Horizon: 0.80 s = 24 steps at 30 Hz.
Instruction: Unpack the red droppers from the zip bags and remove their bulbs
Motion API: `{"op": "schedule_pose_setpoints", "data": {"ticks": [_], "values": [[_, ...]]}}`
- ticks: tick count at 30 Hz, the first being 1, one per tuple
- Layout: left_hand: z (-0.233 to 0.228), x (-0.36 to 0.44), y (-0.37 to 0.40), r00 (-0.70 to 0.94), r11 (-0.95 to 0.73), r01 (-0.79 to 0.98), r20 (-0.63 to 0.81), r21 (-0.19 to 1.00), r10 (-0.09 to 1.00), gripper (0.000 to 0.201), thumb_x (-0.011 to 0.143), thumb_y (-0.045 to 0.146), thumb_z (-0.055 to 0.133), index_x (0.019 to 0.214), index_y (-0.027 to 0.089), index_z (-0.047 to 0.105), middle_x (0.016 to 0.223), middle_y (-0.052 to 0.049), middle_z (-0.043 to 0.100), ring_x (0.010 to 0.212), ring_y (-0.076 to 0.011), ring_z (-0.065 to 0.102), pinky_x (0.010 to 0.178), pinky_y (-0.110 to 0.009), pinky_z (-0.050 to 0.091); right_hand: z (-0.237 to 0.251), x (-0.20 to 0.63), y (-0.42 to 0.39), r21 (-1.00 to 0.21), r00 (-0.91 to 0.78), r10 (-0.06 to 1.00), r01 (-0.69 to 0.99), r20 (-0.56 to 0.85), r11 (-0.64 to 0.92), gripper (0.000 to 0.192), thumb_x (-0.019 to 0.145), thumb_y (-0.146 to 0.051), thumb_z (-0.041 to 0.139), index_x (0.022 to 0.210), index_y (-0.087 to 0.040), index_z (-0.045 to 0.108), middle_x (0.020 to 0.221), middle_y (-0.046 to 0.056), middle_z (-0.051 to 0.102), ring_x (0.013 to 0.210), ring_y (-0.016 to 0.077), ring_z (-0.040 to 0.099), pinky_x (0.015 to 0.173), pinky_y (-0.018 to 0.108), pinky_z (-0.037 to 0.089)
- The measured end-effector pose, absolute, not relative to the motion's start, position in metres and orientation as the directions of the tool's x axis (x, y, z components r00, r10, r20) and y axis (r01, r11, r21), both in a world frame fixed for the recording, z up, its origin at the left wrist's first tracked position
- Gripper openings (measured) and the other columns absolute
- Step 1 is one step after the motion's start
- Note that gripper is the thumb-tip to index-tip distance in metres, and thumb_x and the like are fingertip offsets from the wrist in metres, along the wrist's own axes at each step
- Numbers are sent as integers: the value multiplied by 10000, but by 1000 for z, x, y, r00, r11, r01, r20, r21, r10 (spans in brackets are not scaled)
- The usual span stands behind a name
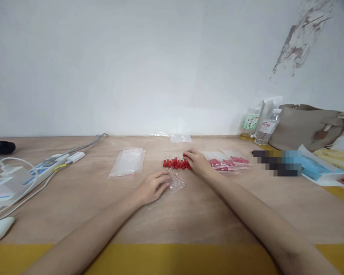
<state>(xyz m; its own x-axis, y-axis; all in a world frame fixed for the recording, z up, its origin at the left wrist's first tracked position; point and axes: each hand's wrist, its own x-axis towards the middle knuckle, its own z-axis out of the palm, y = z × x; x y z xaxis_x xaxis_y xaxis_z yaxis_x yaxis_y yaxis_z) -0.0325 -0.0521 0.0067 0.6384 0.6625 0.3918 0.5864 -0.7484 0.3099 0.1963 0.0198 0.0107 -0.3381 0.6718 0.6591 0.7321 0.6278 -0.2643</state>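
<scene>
Two hands rest on the tabletop: the left hand lies flat, fingers loosely spread over an empty clear zip bag; beyond it, the right hand, fingers curled, touches a row of red-bulbed clear droppers.
</scene>
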Motion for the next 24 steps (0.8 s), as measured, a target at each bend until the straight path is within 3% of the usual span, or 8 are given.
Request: {"op": "schedule_pose_setpoints", "data": {"ticks": [4, 9, 12, 14, 17, 19, 24], "values": [[7, -32, -46, 765, -820, 475, 312, 319, 564, 367, 875, 329, 397, 1227, 246, 460, 1341, -45, 391, 1252, -198, 325, 1044, -384, 267, 12, 197, 13, -123, -432, 705, 799, 563, 588, 233, 840, -318, 464, 945, -193, 629, 904, 84, 608, 915, 199, 512, 824, 353, 363], [14, -32, -49, 829, -811, 507, 92, 293, 552, 466, 890, 369, 341, 1342, 318, 238, 1421, -14, 232, 1315, -217, 166, 1056, -508, 71, 15, 188, 7, -71, -497, 656, 764, 568, 641, 339, 841, -344, 462, 1158, -241, 519, 1176, 86, 504, 1057, 208, 440, 879, 369, 308], [13, -32, -52, 787, -769, 562, 90, 306, 611, 454, 876, 379, 364, 1320, 314, 300, 1416, -21, 254, 1310, -230, 184, 1055, -499, 95, 12, 176, 12, -113, -482, 676, 762, 557, 637, 327, 840, -344, 463, 1146, -250, 528, 1181, 76, 497, 1051, 200, 444, 873, 359, 308], [10, -31, -53, 715, -715, 601, 160, 358, 681, 417, 853, 380, 411, 1257, 278, 416, 1383, -40, 323, 1273, -231, 276, 1043, -436, 206, 10, 169, 16, -162, -439, 713, 780, 547, 604, 278, 838, -348, 466, 1066, -236, 578, 1083, 68, 556, 1003, 195, 471, 851, 357, 310], [4, -32, -48, 525, -594, 643, 286, 483, 801, 321, 809, 368, 481, 1084, 213, 539, 1200, -64, 499, 1048, -206, 502, 893, -346, 398, 9, 164, 20, -212, -359, 744, 807, 564, 551, 215, 833, -338, 473, 938, -222, 621, 955, 54, 608, 944, 193, 495, 827, 362, 298], [1, -34, -42, 418, -514, 663, 301, 544, 857, 256, 762, 360, 540, 952, 188, 555, 997, -44, 572, 846, -173, 552, 768, -314, 442, 10, 165, 19, -242, -290, 744, 822, 601, 516, 199, 827, -325, 478, 911, -214, 621, 929, 50, 615, 930, 190, 497, 818, 358, 293], [4, -45, -33, 357, -382, 677, 174, 629, 918, 257, 651, 356, 640, 780, 163, 528, 660, 28, 495, 607, -115, 476, 554, -225, 388, 11, 170, 13, -285, -252, 769, 825, 588, 488, 248, 747, -437, 555, 799, -210, 641, 876, 49, 605, 893, 197, 502, 817, 364, 297]]}}
